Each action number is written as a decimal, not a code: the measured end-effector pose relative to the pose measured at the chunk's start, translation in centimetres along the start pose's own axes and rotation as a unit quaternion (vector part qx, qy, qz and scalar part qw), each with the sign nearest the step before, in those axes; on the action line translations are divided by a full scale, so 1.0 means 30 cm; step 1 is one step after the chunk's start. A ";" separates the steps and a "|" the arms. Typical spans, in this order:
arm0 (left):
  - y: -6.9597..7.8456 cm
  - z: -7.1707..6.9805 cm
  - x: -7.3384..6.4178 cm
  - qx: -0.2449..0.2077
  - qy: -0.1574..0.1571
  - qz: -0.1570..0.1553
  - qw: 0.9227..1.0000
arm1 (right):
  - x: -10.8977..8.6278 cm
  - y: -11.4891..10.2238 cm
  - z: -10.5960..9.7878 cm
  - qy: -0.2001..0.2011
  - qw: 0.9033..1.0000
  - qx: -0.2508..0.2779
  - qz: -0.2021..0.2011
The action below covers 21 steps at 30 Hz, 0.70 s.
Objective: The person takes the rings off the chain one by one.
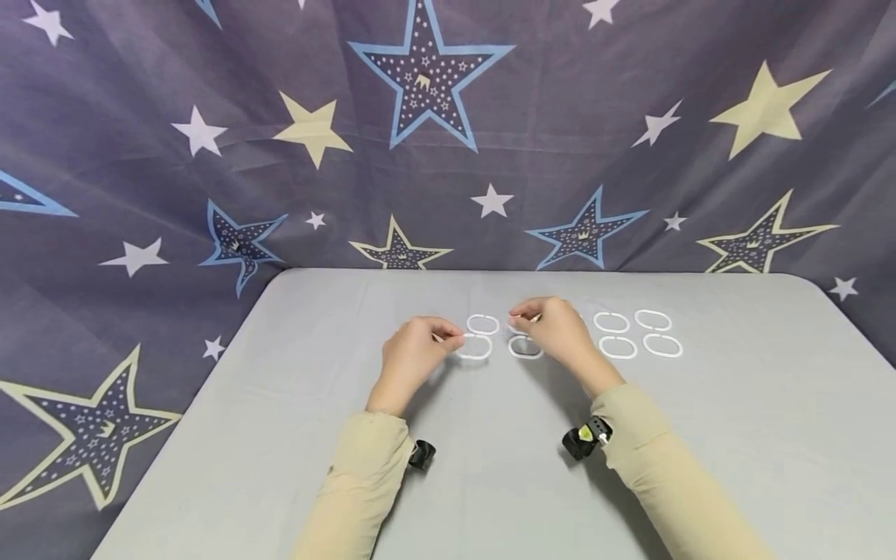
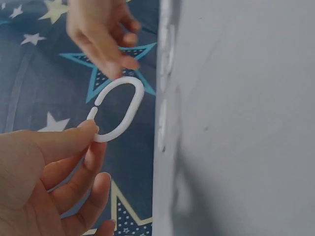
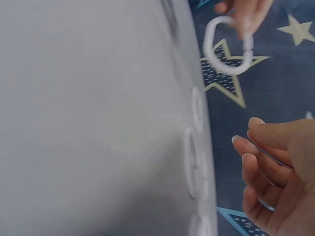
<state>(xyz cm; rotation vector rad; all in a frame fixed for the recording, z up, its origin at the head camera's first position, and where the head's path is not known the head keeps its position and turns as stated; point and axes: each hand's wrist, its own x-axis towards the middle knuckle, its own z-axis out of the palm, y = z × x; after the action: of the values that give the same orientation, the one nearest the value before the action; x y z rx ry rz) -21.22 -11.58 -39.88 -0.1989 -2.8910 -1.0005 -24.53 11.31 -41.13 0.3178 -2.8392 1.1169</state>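
My left hand (image 1: 418, 351) pinches a white oval split ring (image 2: 136, 104) between thumb and fingertips. The ring's small gap shows just above the thumb in the left wrist view, and the ring is raised over the tabletop. My right hand (image 3: 283, 169) is a short way to the right with its fingers loosely bent and nothing between them. In the head view it hovers over the white rings and covers part of them. Below and between the hands lies another white oval ring (image 1: 526, 357), flat on the table.
More white rings lie in two rows on the grey table (image 1: 490, 482), including a far-row ring (image 1: 483, 315) near the left hand and a near-row ring (image 1: 662, 356) at the right end. A dark star-patterned curtain (image 1: 266, 62) hangs behind the table.
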 end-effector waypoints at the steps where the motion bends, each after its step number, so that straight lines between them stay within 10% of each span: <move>1: 0.004 0.005 0.002 0.009 -0.006 0.001 1.000 | -0.013 -0.004 -0.011 0.003 1.000 0.002 0.001; 21: 0.022 0.066 0.117 0.100 -0.112 0.004 0.989 | -0.296 0.069 -0.144 0.062 0.998 0.011 -0.019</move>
<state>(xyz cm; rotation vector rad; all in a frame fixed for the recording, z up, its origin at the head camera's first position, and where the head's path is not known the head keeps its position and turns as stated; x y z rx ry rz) -24.65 -9.51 -40.64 -0.3304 -3.1639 -0.7226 -16.34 17.18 -40.62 0.2916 -2.7031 1.1191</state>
